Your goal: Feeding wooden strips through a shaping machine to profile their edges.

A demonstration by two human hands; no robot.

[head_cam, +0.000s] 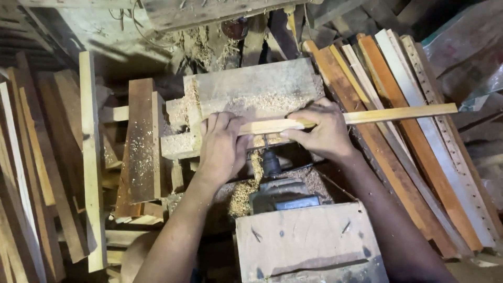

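Sawdust-strewn workbench (251, 86): left hand (222, 147) presses flat and right hand (325, 128) grips closed on a thin wooden strip (398, 112), likely light, stiff, best held near the drill chuck (271, 162).

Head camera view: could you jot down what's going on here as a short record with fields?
Left hand: left hand presses flat on the wooden strip
Right hand: right hand grips the same strip
Beneath strip: wooden block dusted with sawdust
Below hands: drill chuck pointing up toward the strip
Right side: leaning slats
Left side: stacked planks
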